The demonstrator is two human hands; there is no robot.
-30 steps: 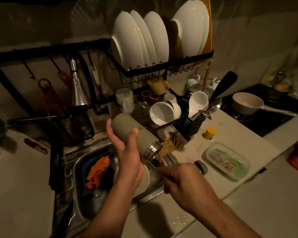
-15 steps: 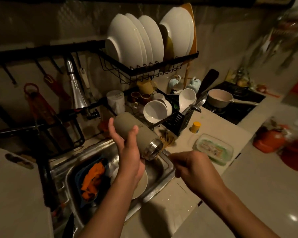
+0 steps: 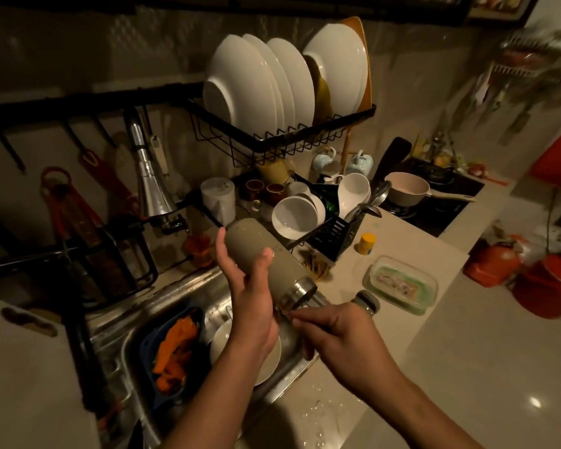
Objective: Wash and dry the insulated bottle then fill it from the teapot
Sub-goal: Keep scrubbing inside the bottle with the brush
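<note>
My left hand (image 3: 253, 306) grips the grey-green insulated bottle (image 3: 250, 241) around its middle. The bottle is tilted over the sink (image 3: 175, 296), with its steel mouth pointing down and to the right. My right hand (image 3: 340, 335) is just below the mouth, its fingers pinched on a thin rod-like thing that reaches toward the opening; I cannot tell what it is. The bottle's dark cap (image 3: 366, 301) lies on the counter just beyond my right hand. No teapot is clearly recognisable.
The sink holds a white plate (image 3: 272, 361) and a blue basket (image 3: 149, 345) with orange cloth. Behind are the steel faucet (image 3: 149, 186) and a black dish rack (image 3: 289, 137) full of plates and bowls. A lidded container (image 3: 402, 283), a yellow jar (image 3: 367, 243) and a pan (image 3: 407, 189) are to the right.
The view has swung to the right and shows more of the stove side. My right hand has drawn closer to the bottle's mouth. The bottle stays tilted in my left hand.
</note>
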